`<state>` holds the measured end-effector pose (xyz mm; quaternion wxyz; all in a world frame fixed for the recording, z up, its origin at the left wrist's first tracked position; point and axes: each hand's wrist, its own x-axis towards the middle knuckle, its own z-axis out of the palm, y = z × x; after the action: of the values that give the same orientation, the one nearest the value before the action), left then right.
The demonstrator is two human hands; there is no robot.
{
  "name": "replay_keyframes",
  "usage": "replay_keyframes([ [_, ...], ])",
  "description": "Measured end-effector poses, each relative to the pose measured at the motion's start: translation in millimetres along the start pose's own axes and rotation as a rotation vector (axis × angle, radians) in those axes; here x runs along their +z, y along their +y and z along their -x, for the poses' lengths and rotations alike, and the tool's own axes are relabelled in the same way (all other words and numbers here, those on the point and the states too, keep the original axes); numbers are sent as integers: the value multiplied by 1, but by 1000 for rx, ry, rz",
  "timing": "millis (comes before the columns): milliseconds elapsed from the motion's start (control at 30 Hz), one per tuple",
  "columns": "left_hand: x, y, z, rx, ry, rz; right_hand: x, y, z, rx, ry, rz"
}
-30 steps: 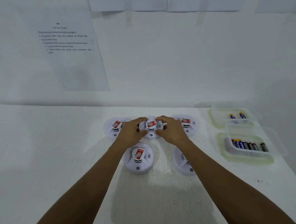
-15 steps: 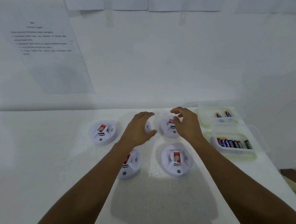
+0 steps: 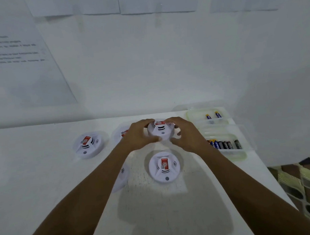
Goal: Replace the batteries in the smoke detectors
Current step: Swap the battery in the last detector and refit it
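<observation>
Both hands, left and right, grip closed around far-right detector; picking it up, next twist base off.

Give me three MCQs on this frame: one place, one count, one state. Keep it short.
1. Where are the battery containers?
A. right edge of the table
B. left edge
C. on the floor

2. How many smoke detectors are in view?
A. three
B. five
C. seven

3. What are the hands doing?
A. resting flat on the table
B. each holding a battery
C. both gripping one detector

Answers:
1 A: both containers sit by the table's right edge.
2 B: five show, two partly hidden by the left arm.
3 C: left hand and right hand clasp the rear smoke detector.
</observation>
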<state>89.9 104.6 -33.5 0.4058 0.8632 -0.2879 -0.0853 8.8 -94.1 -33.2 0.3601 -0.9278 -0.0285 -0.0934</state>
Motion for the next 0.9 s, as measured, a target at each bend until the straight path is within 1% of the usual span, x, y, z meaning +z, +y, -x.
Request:
replay_keyframes([
  [67, -7, 5, 9, 12, 31, 84, -7, -5, 3, -108, 42, 142],
  [133, -13, 12, 18, -30, 92, 174, -14, -12, 6, -145, 121, 198],
  [167, -14, 14, 23, -46, 111, 221, -17, -15, 8, -129, 155, 151],
  [233, -13, 15, 34, -34, 115, 302, -23, -25, 11, -27, 206, -49],
  [333, -4, 15, 51, 9, 127, 294, -27, -35, 16, 117, 240, -312],
  [433, 2, 20, 58, 88, 149, 220, -25, -45, 26, 208, 186, -527],
  [600, -2, 29, 65, 156, 144, 271, -25, -58, 42, 244, 5, -688],
  [700, -5, 35, 68, 154, 99, 293, -29, -63, 49, 265, -21, -750],
  [900, -4, 39, 73, 185, 13, 298, -36, -65, 59, 220, -108, -782],
])
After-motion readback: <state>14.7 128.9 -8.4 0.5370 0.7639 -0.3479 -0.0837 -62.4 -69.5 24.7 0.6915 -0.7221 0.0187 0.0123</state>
